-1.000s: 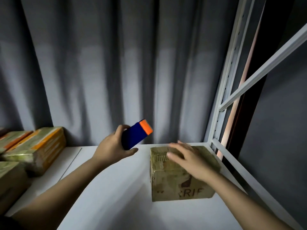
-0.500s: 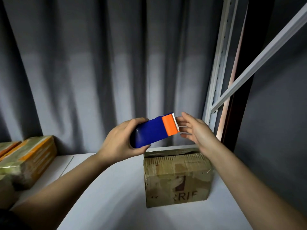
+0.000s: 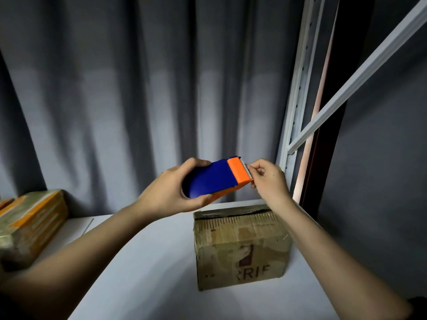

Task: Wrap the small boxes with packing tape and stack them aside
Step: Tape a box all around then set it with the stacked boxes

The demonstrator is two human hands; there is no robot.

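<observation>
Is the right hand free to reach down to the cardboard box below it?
Probably yes. The cardboard box sits right under the right hand with nothing between, but that hand is pinching at the toothed end of the tape dispenser, so it would have to let go.

A blue and orange tape dispenser [image 3: 215, 179] is gripped by the left hand [image 3: 169, 194] above a cardboard box [image 3: 241, 245] on the white table [image 3: 143, 262]. Its serrated edge is pinched at by the right hand [image 3: 269, 181]. Taped boxes [image 3: 30, 224] are seen far left.

Grey curtain [image 3: 115, 100], white shelf frame [image 3: 298, 107]
</observation>
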